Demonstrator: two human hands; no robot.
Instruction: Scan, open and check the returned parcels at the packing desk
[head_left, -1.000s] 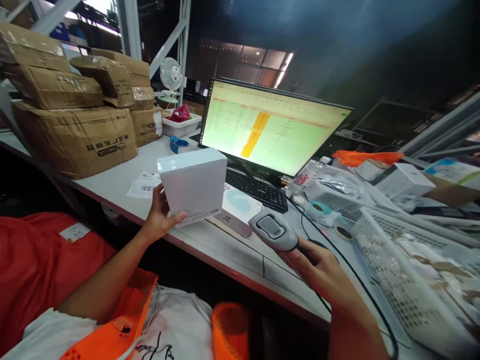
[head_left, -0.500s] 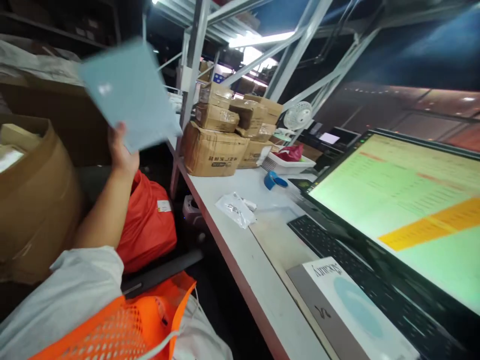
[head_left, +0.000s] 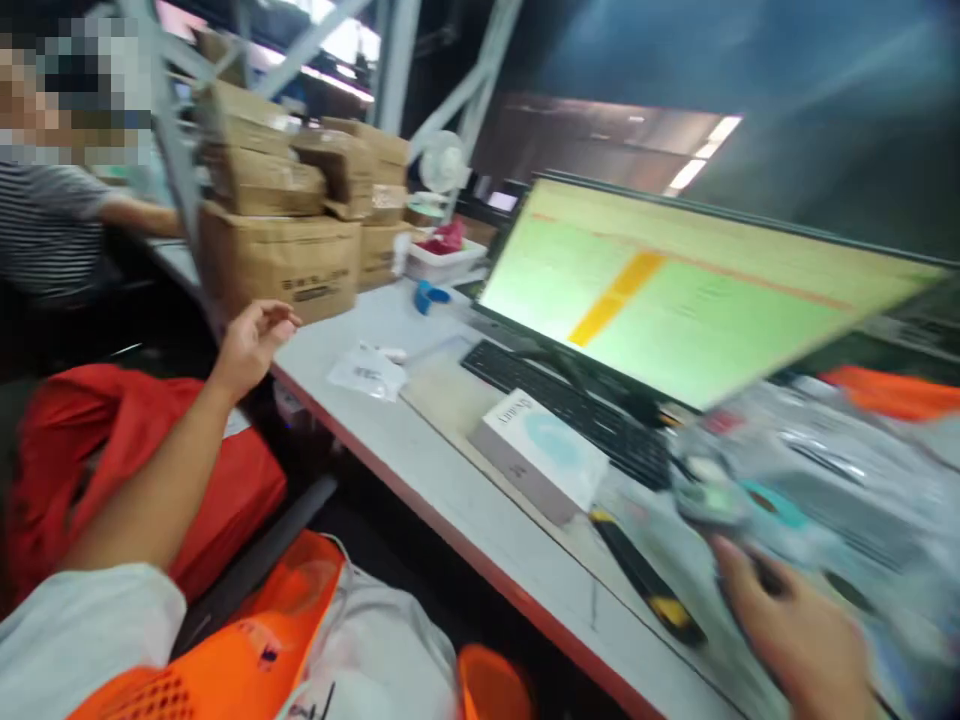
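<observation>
My left hand (head_left: 253, 345) hangs in the air just off the table's left edge, its fingers loosely bent and nothing in them. At the lower right, my right hand (head_left: 799, 615) is closed around what looks like a handheld scanner (head_left: 712, 490), blurred by motion. A small white and grey box (head_left: 544, 455) with a pale teal circle lies against the keyboard (head_left: 562, 410). Between that box and my right hand lies a black and yellow utility knife (head_left: 649, 580).
A large monitor (head_left: 675, 290) stands behind the keyboard. Clear plastic bags (head_left: 840, 470) crowd the right side. Cartons (head_left: 281, 260) are stacked at the back left, near blue tape (head_left: 430, 297) and a white packet (head_left: 367, 372). A red bag (head_left: 232, 480) sits left; a person (head_left: 49, 230) is beyond.
The flat pale-blue item has left my left hand, which is now empty and lower. My view has swung right, bringing my right hand, the knife and the plastic bags into sight.
</observation>
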